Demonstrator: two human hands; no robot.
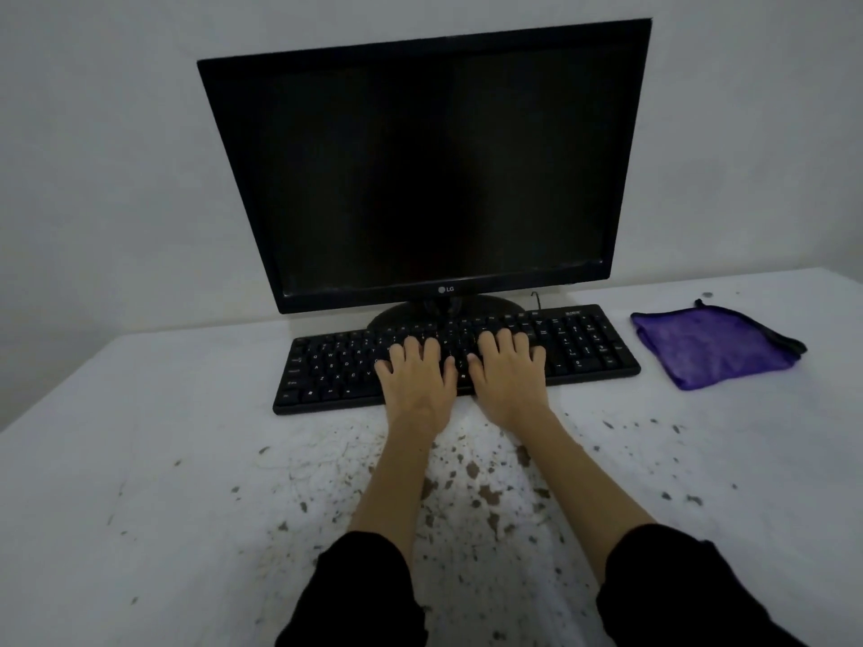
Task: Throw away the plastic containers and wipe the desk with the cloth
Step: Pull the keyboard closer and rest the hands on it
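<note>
Both forearms reached forward from black sleeves (pixel 359 595) across a white desk (pixel 140 459) strewn with dark crumbs (pixel 485 495). The left hand (pixel 415 380) lay palm down on a black keyboard (pixel 327 371), fingers spread and holding nothing. Just beside it the right hand (pixel 509 373) rested the same way, fingers splayed over the keys, below a dark monitor (pixel 429 165). Well apart to the right, a folded purple cloth (pixel 710 347) lay flat on the desk, near the keyboard's right end.
</note>
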